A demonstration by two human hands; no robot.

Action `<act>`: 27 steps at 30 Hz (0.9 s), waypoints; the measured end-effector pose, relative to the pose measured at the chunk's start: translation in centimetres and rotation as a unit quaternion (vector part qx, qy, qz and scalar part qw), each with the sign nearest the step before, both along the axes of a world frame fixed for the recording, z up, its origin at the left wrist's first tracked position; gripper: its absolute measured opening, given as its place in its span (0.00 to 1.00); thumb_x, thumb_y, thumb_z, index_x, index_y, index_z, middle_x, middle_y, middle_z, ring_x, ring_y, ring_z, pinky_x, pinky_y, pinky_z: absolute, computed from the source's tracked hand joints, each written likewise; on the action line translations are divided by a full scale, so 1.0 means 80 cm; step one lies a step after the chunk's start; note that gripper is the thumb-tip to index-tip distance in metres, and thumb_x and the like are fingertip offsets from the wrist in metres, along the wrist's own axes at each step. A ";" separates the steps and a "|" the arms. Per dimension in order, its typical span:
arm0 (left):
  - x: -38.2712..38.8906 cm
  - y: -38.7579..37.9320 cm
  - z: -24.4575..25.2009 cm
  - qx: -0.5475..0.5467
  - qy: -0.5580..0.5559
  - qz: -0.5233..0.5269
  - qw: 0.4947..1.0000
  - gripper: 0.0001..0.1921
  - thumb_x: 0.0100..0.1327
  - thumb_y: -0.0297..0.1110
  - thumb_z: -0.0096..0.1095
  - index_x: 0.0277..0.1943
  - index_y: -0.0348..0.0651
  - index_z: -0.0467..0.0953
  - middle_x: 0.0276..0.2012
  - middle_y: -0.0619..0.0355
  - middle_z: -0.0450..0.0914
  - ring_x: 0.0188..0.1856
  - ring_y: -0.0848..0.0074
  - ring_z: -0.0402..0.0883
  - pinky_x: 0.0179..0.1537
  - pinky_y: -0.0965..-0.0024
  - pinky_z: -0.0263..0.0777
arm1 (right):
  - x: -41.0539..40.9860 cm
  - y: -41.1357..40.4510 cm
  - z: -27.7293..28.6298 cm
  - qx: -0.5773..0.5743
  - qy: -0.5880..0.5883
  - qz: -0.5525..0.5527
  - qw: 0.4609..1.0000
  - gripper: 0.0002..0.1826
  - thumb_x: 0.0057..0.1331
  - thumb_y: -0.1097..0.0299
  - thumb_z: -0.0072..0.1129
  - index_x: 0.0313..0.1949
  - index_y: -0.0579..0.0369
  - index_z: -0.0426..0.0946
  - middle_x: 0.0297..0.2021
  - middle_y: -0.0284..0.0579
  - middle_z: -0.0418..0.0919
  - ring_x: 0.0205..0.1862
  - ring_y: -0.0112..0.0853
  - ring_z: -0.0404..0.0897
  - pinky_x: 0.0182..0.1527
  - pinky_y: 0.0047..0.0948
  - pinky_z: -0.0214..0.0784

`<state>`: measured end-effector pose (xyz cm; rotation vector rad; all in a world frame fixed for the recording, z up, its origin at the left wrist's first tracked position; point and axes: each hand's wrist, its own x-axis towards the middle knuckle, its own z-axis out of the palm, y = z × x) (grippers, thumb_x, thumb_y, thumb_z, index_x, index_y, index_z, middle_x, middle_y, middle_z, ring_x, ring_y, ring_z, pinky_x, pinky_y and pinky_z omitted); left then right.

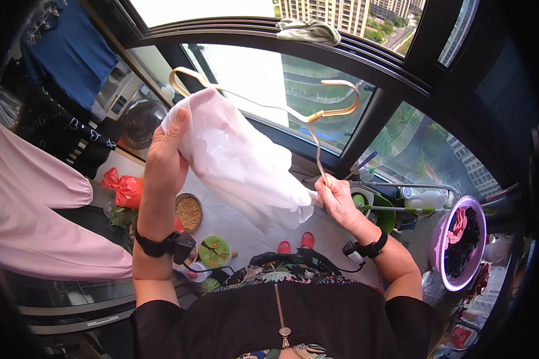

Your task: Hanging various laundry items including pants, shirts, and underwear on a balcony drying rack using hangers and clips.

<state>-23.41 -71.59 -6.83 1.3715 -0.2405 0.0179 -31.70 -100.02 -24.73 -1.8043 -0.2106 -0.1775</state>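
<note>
A thin white garment [247, 166] hangs between my two hands, its fabric slightly see-through. My left hand [173, 139] grips its upper left part, the thumb on top and the fingers hidden behind the cloth. A gold-coloured clothes hanger [316, 117] stretches behind and above the garment, its hook pointing up to the right and its far shoulder loop near my left hand. The hanger's near end is pinched in my right hand [337, 197], where a bunched bit of the cloth meets the fingers.
Pink trousers [40, 211] and a blue garment [72, 54] hang at left. A purple basin [481, 251] with dark and pink cloth stands at right. A grey-green cloth [307, 32] lies on the window rail. A bowl [188, 211] and a green round item [214, 251] are below.
</note>
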 end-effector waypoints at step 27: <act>0.119 0.327 -0.047 0.149 0.010 0.289 0.946 0.18 0.70 0.44 0.56 0.47 0.36 0.81 0.36 0.60 0.84 0.34 0.78 0.81 0.42 0.73 0.76 | 0.293 0.178 0.228 -0.189 -0.266 0.155 0.932 0.07 0.60 0.70 0.63 0.31 0.61 0.78 0.14 0.42 0.68 0.16 0.24 0.61 0.21 0.26 0.57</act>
